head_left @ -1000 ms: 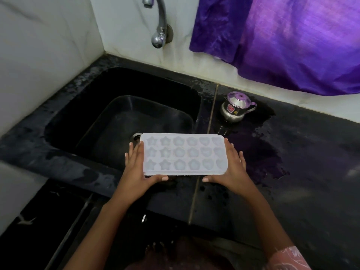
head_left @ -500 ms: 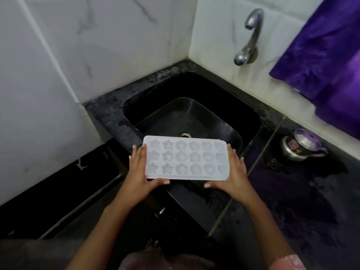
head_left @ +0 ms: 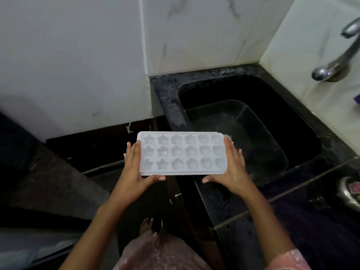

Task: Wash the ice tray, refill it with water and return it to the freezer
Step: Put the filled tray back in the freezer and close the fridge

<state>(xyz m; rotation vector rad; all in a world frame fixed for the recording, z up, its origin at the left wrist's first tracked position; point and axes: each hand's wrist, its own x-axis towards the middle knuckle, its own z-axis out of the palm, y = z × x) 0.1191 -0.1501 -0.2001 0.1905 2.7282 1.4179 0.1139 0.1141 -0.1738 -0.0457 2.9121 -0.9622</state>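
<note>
Ice tray (head_left: 182,152) moved left from sink (head_left: 259,121); left hand (head_left: 134,172), right hand (head_left: 233,171) grip ends.

White marble walls (head_left: 78,55) above dim black counter (head_left: 165,90)

The black stone bench (head_left: 303,227) (speckled and wet-looking at its rim) has a dark sink (head_left: 245,131) sunk into its corner, and a small steel pot (head_left: 351,191) stands on it at right.

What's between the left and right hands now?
The ice tray fills the gap: the left hand holds its left end, the right hand its right end. Seen in the head view.
</note>
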